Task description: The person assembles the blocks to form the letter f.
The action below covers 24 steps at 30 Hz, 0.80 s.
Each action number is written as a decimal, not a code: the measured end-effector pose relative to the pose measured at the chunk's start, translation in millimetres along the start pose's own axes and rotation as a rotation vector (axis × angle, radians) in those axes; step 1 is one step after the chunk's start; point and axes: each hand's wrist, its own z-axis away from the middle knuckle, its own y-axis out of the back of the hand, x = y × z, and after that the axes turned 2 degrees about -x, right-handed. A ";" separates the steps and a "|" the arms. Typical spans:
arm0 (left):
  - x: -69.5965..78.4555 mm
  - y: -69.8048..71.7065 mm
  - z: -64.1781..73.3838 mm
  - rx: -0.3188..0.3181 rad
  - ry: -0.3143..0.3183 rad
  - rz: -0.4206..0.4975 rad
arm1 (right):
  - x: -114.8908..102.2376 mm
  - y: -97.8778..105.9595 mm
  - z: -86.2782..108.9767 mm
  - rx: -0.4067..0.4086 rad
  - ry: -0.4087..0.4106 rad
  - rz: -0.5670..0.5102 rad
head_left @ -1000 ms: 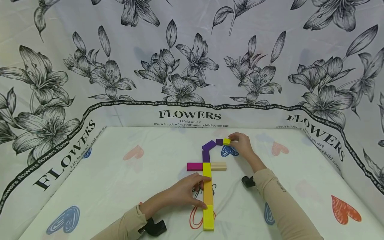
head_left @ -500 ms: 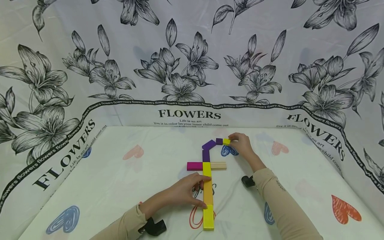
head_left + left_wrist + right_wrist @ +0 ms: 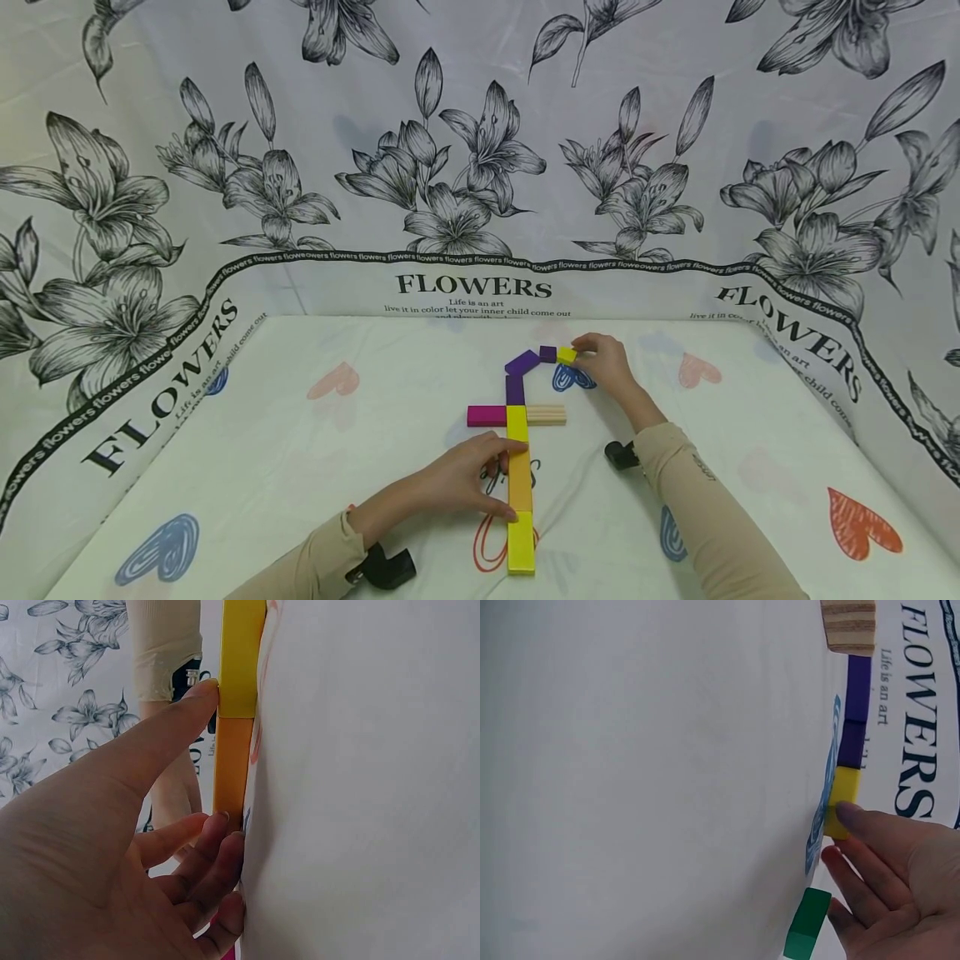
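Note:
My right hand [image 3: 603, 362] pinches a small yellow block [image 3: 843, 801] between thumb and fingers, at the end of a curved row of purple blocks [image 3: 522, 362]. A green block [image 3: 808, 924] stands close by its lower fingertips in the right wrist view; the head view does not show it. My left hand [image 3: 457, 475] touches the side of a straight column of blocks. Its thumb rests at the near yellow block [image 3: 521, 543], its index finger reaches the far end of the orange block [image 3: 520, 479], and the other fingers bend loosely beside it.
Across the column's far part lie a magenta block [image 3: 487, 416] on the left and striped wooden pieces [image 3: 547, 415] on the right. A white cloth with printed hearts [image 3: 862, 525] covers the table. Behind it hangs a flower-print curtain [image 3: 480, 167].

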 end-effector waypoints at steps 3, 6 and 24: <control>-0.6 -0.1 -0.2 -0.001 0.000 0.003 | 0.6 -0.5 0.3 0.002 0.009 0.000; -0.9 -0.5 0.0 -0.001 -0.005 0.001 | -0.4 1.1 0.5 -0.008 0.008 -0.001; 1.7 0.6 1.3 0.005 0.010 -0.002 | 20.8 35.3 22.8 0.023 -0.029 -0.060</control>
